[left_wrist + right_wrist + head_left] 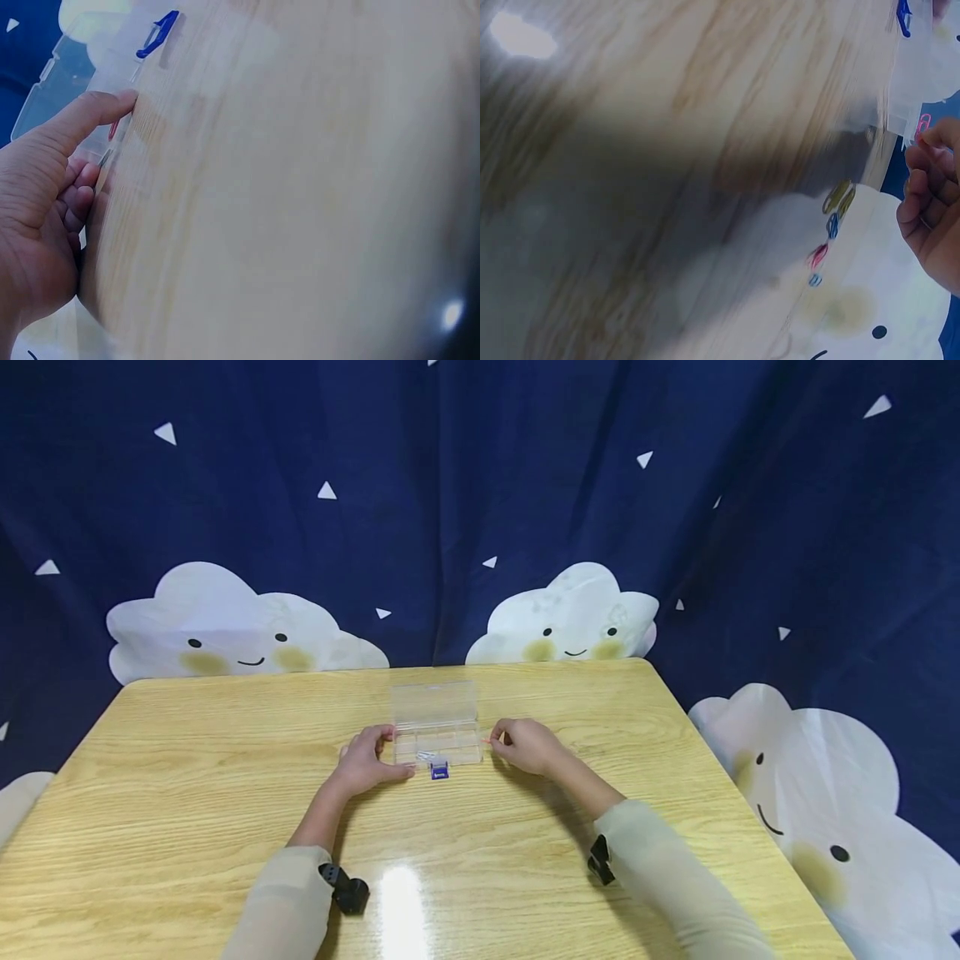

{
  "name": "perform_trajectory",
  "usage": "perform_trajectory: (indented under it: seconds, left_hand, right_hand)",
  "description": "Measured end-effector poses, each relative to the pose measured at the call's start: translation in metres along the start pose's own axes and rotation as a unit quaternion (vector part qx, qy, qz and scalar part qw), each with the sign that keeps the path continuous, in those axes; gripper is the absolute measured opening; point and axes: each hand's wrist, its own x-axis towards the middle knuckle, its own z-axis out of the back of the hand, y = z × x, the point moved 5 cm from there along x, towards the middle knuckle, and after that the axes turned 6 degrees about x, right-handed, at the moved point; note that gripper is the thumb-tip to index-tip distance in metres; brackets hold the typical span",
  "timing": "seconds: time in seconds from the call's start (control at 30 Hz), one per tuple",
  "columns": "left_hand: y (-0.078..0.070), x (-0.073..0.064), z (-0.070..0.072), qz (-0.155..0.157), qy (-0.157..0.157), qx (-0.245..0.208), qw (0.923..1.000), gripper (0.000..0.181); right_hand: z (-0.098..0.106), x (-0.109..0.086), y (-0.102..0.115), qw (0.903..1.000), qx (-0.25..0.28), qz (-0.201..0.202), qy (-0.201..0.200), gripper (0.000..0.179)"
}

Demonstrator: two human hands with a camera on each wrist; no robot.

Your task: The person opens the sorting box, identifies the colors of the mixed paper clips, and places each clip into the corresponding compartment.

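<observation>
Head view: a clear plastic box [465, 737] is seen toward the far edge of the wooden surface [225, 777], roughly midway between its left and right edges. Body shallow, see-through, parted into rectangular compartments by thin walls. Lid [435, 703] folded back on the far side, slightly hazy. Blue catch [439, 772] set at the front wall. Pale slivers [425, 755] noted near the front, too small to be identified.

Left end of the box is held by the left grip [367, 760], thumb at the front, fingers bent at the end. Right grip [528, 746] is drawn nearly together; a pink paper clip [923, 122] is pinched at the fingertips, at the box's right end. Right wrist view: yellow, blue and red loops [832, 225] seen in a row; what they rest on cannot be told.
</observation>
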Motion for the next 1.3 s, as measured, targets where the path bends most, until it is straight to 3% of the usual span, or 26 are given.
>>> perform_trajectory:
  seconds: [0.7, 0.93, 1.3]
  left_hand:
    - [0.004, 0.003, -0.003, -0.004, -0.011, -0.006, 0.9999, 0.073]
    - [0.005, 0.003, -0.003, 0.000, -0.007, -0.006, 1.0000, 0.079]
    - [0.005, 0.003, -0.003, 0.000, -0.008, -0.003, 1.0000, 0.080]
  right_hand:
    - [-0.014, 0.018, 0.029, 0.9995, 0.002, 0.030, -0.009, 0.014]
    - [-0.017, 0.024, 0.038, 0.9997, -0.004, 0.022, 0.010, 0.015]
    - [-0.020, 0.030, 0.044, 0.9997, 0.010, 0.021, 0.008, 0.014]
